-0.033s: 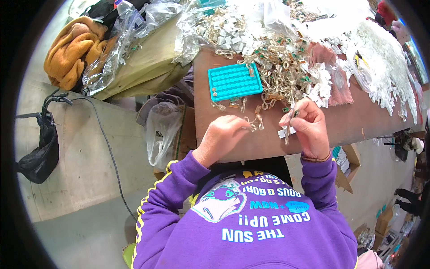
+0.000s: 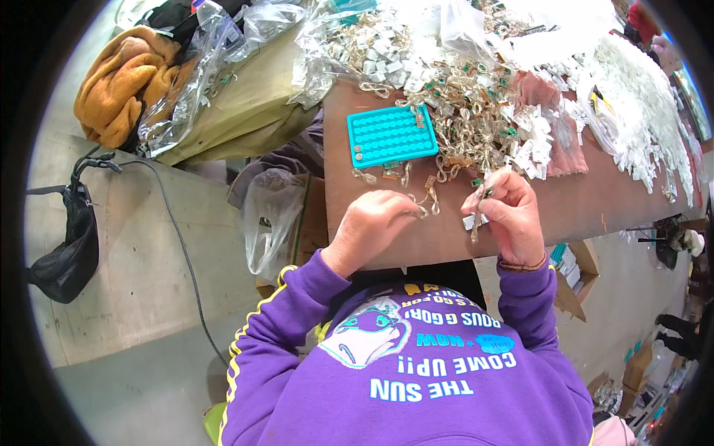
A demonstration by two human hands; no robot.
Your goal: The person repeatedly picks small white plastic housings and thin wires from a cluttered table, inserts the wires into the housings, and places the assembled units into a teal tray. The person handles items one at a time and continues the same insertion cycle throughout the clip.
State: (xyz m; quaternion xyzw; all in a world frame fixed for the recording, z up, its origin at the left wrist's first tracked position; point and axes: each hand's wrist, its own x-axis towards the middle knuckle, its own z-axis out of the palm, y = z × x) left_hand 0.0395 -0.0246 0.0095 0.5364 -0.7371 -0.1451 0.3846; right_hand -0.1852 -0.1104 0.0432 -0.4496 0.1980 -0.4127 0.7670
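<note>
My left hand is closed over the front part of the table, its fingertips pinched at a small coiled cable with clear insulation. My right hand pinches another cable between thumb and forefinger. A small green circuit piece shows at those fingers, and the cable's end hangs down below them. A white rectangular piece lies beside the right fingertips, partly behind the cable. Beyond both hands spreads a heap of similar coiled cables with green and copper-coloured ends.
A turquoise tray with rows of hollows lies left of the heap, with two small round pieces at its lower left corner. White plastic pieces are piled at the far right. A pink cloth lies between. An open carton stands below the table's right side.
</note>
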